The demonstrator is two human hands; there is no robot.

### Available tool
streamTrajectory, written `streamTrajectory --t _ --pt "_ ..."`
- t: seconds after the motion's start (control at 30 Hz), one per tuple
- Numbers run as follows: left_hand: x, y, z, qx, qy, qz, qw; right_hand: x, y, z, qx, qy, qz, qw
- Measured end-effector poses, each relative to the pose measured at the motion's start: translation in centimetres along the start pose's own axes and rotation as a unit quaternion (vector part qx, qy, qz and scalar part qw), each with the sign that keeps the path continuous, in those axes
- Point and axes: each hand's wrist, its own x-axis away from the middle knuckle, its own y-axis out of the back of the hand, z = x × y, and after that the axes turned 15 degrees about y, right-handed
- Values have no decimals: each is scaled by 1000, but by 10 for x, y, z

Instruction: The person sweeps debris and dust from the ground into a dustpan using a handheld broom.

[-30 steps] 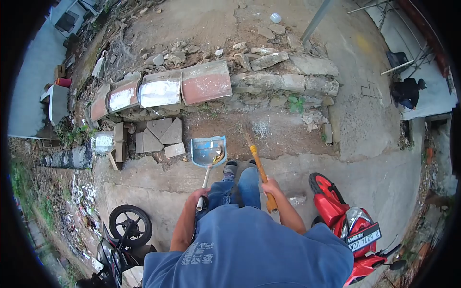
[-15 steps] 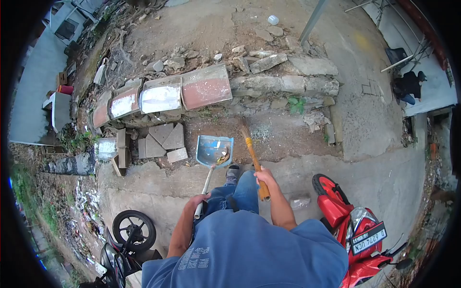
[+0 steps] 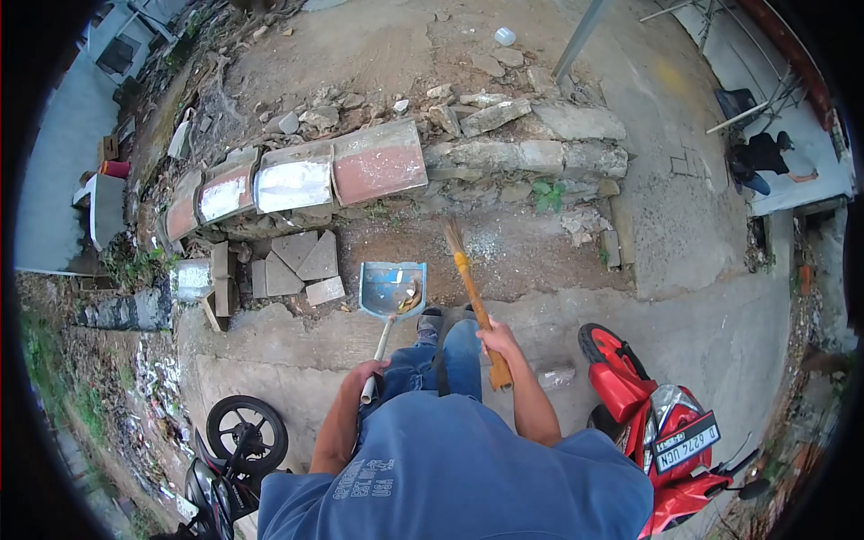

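My left hand is closed around the pale handle of a blue dustpan. The pan sits low in front of my feet, with brown and yellowish leaf-like scraps and a small white piece in it. In my right hand is a broom with a yellow-brown handle, its fingers wrapped round the shaft. The broom slants forward, and its brown bristles are over the dirt strip to the right of the pan; whether they touch the ground I cannot tell.
Ahead runs a low stone wall topped partly by painted curved slabs. Paving blocks lie left of the dustpan. A red motorcycle stands to my right, a dark one to my left. Another person is at far right.
The broom's lower shaft and my right hand have shifted slightly, the broom tilting a little more. The view has moved slightly. At far right, the other person's arm now reaches out.
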Motion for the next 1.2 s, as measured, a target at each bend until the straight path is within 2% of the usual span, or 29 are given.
streamTrajectory --t 0.03,0.1,0.17,0.23,0.3,0.33,0.37,0.43,0.47,0.67,0.87,0.97,1.0,1.07,1.2 --pt "2 -1 1 -9 -4 -27 1000 -16 -1 0 -4 8 21 1000" --pt "4 1 1 -8 -5 -15 1000 -47 -3 -8 -10 15 44 999" --pt "11 0 0 -5 -10 -5 1000 -70 -2 -16 -117 -54 90 988" --pt "20 -5 1 -22 -17 -54 998 -66 -2 -23 -137 -64 80 985" --pt "24 -7 2 -17 -29 -62 998 -55 0 -28 -151 -76 66 983" --pt "23 -10 4 -10 -40 -69 997 -45 2 -28 -217 -95 50 970" --pt "19 -9 6 -7 -39 -66 997 -37 4 -33 -281 -114 34 952" --pt "16 -1 1 27 -16 14 999 -24 8 -48 -304 -109 42 945" --pt "15 0 -2 25 -19 14 999 -19 8 -52 -331 -103 47 937" --pt "4 -2 -11 40 0 16 999 27 8 -23 -255 -71 18 964" --pt "3 -4 -13 41 15 15 999 -18 -3 -1 -252 -3 36 967" --pt "1 -4 -14 8 7 3 1000 -56 -6 -6 -260 -23 59 964" --pt "4 -6 -12 -17 -5 -28 999 -61 -7 -12 -260 -22 61 964" --pt "8 -7 -12 -40 -18 -59 997 -63 -5 -17 -283 -74 60 954" --pt "14 -15 -13 -84 -8 -93 992 -34 0 -21 -324 -87 49 941"
